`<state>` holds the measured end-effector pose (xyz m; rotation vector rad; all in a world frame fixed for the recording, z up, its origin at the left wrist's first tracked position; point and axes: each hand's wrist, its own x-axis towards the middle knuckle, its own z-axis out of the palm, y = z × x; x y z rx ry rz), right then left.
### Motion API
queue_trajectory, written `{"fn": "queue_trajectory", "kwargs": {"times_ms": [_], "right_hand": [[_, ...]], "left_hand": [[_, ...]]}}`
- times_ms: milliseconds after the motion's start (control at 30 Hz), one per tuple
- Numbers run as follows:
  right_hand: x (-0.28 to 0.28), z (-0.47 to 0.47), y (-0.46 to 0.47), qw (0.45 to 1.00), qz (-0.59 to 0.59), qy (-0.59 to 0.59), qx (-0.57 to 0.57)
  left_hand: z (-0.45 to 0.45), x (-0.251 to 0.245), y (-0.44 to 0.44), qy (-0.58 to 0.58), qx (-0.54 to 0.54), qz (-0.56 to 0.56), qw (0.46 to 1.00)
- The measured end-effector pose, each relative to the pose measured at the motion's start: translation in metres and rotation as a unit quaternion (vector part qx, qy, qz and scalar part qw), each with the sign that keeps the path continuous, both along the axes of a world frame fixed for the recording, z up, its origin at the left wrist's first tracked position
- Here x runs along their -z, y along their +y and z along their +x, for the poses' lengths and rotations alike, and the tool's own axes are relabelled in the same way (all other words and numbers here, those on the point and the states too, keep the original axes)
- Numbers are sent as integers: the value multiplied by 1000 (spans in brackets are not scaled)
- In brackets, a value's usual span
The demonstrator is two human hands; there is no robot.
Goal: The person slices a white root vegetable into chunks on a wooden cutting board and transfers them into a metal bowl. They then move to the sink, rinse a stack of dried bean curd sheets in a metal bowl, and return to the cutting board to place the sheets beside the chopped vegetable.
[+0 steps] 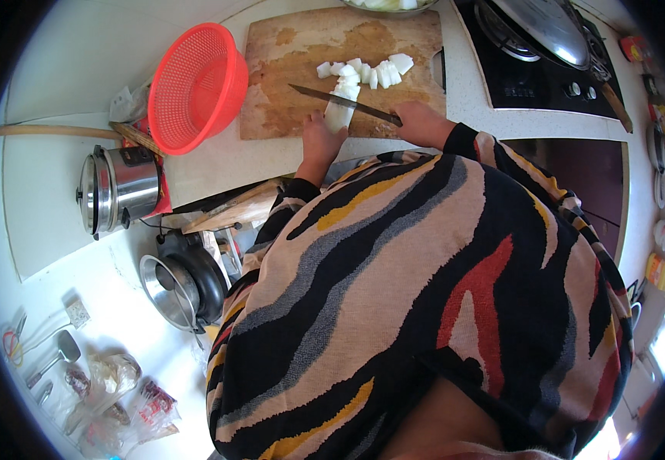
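A length of pale white vegetable [339,118] lies on the worn wooden cutting board [275,63], its far part sliced. My left hand [322,138] grips its near end, close to the board's front edge. In my right hand [421,123] is the handle of a kitchen knife [361,107]. The dark blade crosses over the vegetable, its tip pointing left; whether it touches the vegetable I cannot tell. Several cut white pieces [388,75] are scattered just beyond the blade.
Left of the board a red plastic colander [194,92] stands tilted, with a steel rice cooker [122,187] farther left. A bowl of cut vegetable [387,6] sits beyond the board. To the right is a black gas hob [531,86] holding a lidded pan [539,29].
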<state>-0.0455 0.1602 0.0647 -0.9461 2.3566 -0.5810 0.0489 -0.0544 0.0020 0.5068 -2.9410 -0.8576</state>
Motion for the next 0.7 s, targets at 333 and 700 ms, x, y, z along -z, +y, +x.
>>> {"fn": "queue_trajectory", "kwargs": {"times_ms": [333, 700], "right_hand": [[-10, 1, 6, 999, -20, -20, 25], [-9, -6, -8, 997, 25, -72, 6]], "left_hand": [[5, 6, -1, 31, 16, 3, 999], [2, 2, 1, 20, -8, 24, 999]]}}
